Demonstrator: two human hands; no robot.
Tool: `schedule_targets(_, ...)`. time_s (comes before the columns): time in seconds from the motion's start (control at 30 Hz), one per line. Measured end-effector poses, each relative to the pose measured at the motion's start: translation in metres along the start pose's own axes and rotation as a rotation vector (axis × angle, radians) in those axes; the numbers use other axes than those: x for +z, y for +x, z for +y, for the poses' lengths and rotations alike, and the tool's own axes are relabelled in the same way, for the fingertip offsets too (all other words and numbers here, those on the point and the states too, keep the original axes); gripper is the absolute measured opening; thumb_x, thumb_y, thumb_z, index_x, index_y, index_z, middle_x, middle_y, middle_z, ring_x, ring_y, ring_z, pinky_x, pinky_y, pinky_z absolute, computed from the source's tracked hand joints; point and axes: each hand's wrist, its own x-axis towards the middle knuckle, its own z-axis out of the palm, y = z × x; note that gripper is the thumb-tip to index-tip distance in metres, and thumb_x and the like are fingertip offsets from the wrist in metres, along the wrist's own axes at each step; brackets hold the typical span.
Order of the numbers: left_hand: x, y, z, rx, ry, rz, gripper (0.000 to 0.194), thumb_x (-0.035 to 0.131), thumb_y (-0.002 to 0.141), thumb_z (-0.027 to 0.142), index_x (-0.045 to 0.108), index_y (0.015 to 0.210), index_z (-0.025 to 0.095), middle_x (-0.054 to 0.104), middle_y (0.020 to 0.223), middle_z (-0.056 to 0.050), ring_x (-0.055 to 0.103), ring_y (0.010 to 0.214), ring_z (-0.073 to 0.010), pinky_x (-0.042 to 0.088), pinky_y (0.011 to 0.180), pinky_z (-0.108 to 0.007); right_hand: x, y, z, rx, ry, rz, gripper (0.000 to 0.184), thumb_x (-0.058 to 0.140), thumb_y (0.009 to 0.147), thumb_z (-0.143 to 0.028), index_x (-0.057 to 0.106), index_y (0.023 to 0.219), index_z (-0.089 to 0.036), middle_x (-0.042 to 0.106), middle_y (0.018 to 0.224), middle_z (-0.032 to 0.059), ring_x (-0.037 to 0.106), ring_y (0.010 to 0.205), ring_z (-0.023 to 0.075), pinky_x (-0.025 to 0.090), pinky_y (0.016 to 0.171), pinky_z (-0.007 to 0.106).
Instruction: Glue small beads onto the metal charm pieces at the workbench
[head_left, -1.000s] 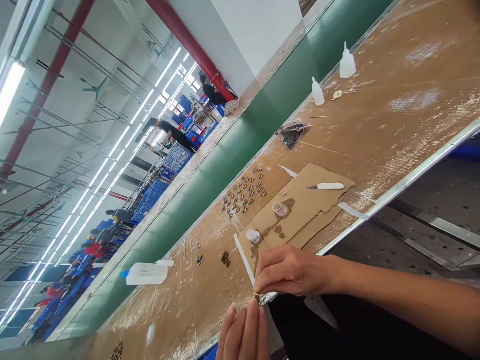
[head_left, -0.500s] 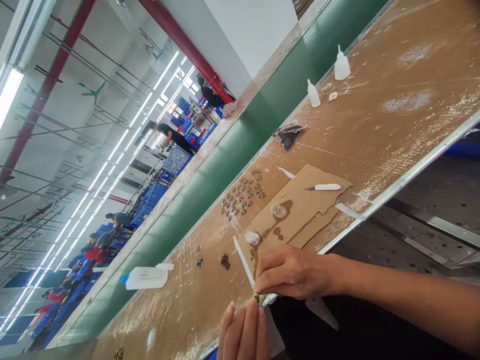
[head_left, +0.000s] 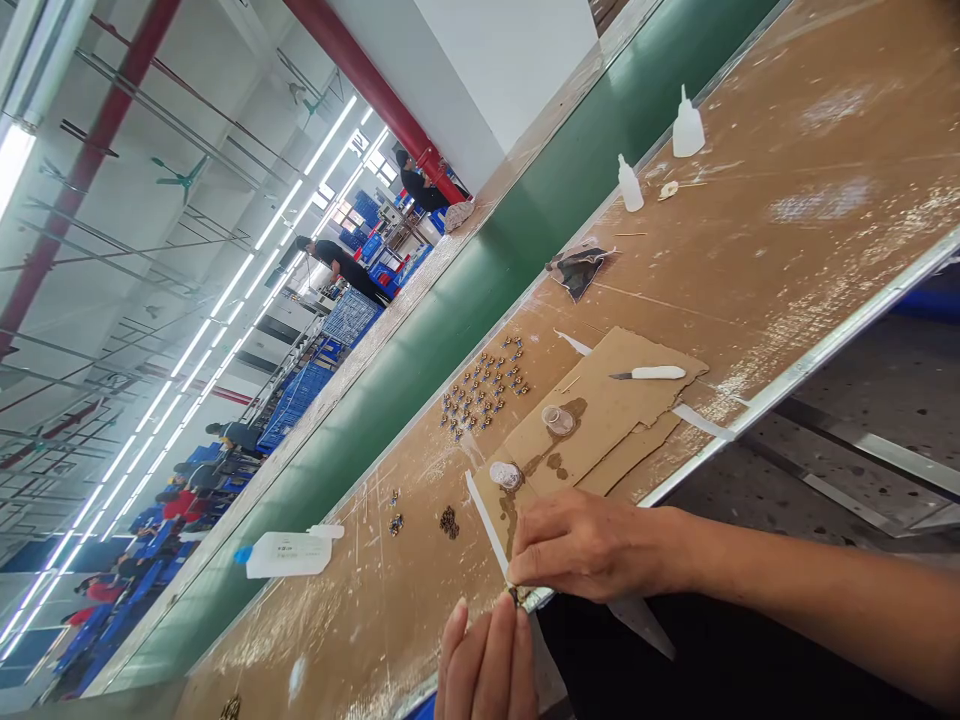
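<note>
My left hand (head_left: 487,660) is at the bottom of the head view, its fingertips pinched on a small dark metal piece (head_left: 514,594) by the table edge. My right hand (head_left: 589,545) is closed just above it, fingertips pressed together against the top of that piece. Whatever my right fingers hold is hidden. Beyond the right hand lies a piece of cardboard (head_left: 637,410) with wet stains. On it are two small clear cups, one (head_left: 505,475) with whitish contents and another (head_left: 556,420), plus a white-handled knife (head_left: 656,373).
Several small blue-and-gold pieces (head_left: 484,390) lie in rows on the brown table (head_left: 750,260). Dark small pieces (head_left: 449,522) form a pile nearby. A white bottle with a blue cap (head_left: 289,554) lies on its side. Two squeeze bottles (head_left: 688,130) (head_left: 630,187) stand farther off. A green belt (head_left: 450,330) runs behind.
The view has tilted very slightly. Both hands stay almost in the same place, still together at the small dark piece.
</note>
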Motion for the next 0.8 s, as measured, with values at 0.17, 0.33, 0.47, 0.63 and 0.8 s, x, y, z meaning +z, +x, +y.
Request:
schedule_targets(0.17,0.001,-0.005,-0.001,-0.010,-0.014,0.002,0.022,0.051,0.081,-0.001,0.069,0.081,0.012,0.073,0.079,-0.007,0.066,0.083,-0.0145,0.050,0.091,-0.035,0.005,-0.002,0.002,0.006,0.005,0.000,0.021,0.044,0.091,-0.015,0.063,0.085,-0.009,0.058,0.077,0.0063,0.053,0.074,0.0100,0.044,0.069,0.019)
schedule_targets(0.33,0.002,-0.007,-0.002,-0.159,-0.088,0.040,0.018,0.054,0.082,0.006,0.069,0.086,0.016,0.073,0.081,-0.006,0.067,0.081,-0.0149,0.051,0.088,-0.039,0.006,-0.003,0.002,0.033,0.027,0.041,0.019,0.046,0.092,-0.017,0.063,0.091,-0.008,0.059,0.079,0.0060,0.054,0.074,0.0088,0.044,0.068,0.018)
schedule_targets(0.47,0.010,-0.010,0.006,-0.501,-0.311,0.179,0.013,0.066,0.074,0.010,0.068,0.082,0.021,0.071,0.075,0.000,0.066,0.068,-0.0124,0.052,0.086,-0.038,0.003,-0.003,0.000,0.130,0.121,0.070,0.019,0.047,0.092,-0.019,0.063,0.095,-0.009,0.061,0.081,0.0059,0.055,0.075,0.0073,0.045,0.070,0.016)
schedule_targets(0.63,0.015,-0.011,0.029,-1.212,-0.510,0.260,0.014,0.073,0.067,0.030,0.071,0.077,0.020,0.073,0.075,0.000,0.069,0.080,-0.0177,0.054,0.079,-0.025,0.009,-0.011,-0.002,0.215,0.222,0.047,0.019,0.048,0.092,-0.021,0.064,0.092,-0.010,0.061,0.079,0.0047,0.055,0.074,0.0064,0.045,0.069,0.015)
schedule_targets(0.8,0.012,-0.008,0.037,-1.354,-0.566,0.262,0.019,0.077,0.060,0.034,0.073,0.073,0.021,0.072,0.073,0.001,0.069,0.081,-0.0188,0.051,0.088,-0.028,0.015,-0.017,-0.004,0.256,0.263,0.028,0.016,0.050,0.091,-0.020,0.064,0.093,-0.011,0.062,0.081,0.0034,0.055,0.074,0.0058,0.044,0.069,0.015)
